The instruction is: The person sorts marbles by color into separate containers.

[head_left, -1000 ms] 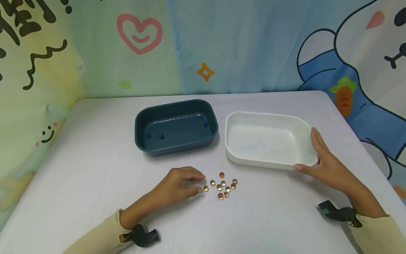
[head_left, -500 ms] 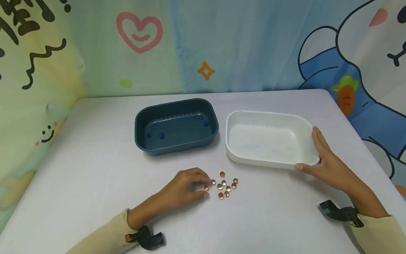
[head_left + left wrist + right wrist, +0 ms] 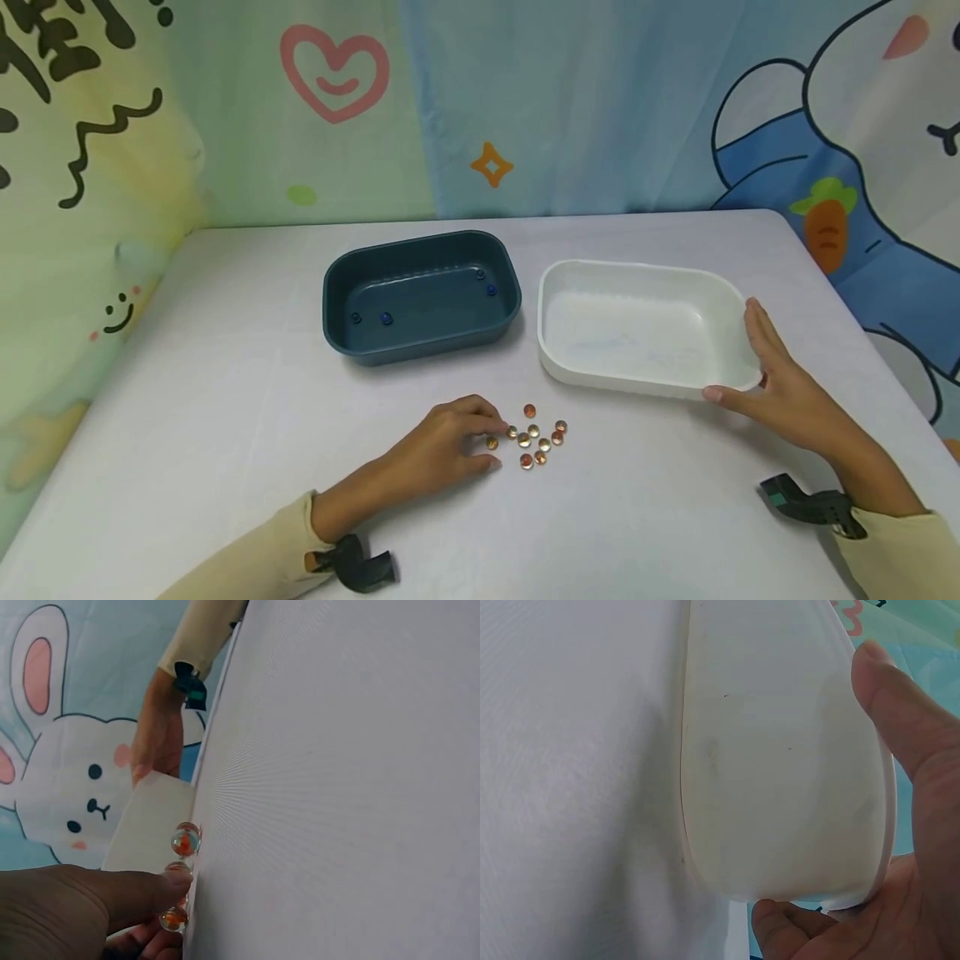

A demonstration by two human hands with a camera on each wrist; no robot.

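My left hand (image 3: 450,442) is at the left side of a loose cluster of clear glass marbles (image 3: 524,439) with orange and yellow cores. Its thumb and index finger are spread apart, with one marble (image 3: 492,443) in the gap between them. The index fingertip lies right at another marble (image 3: 512,432). In the left wrist view the thumb (image 3: 142,894) overlaps several marbles. My right hand (image 3: 787,404) grips the right end of a white tray (image 3: 637,386), thumb at the front corner and fingers along the end wall. The right wrist view shows the tray wall (image 3: 787,765) close up.
A dark teal tray (image 3: 427,348) stands left of the white one, with several small dark blue balls (image 3: 386,318) on its floor. Both trays are on a white-covered table (image 3: 225,375). A printed cartoon curtain (image 3: 585,108) hangs behind.
My left hand has moved a little right, so its thumb and index finger now reach around the leftmost marble. The right hand keeps its grip on the white tray.
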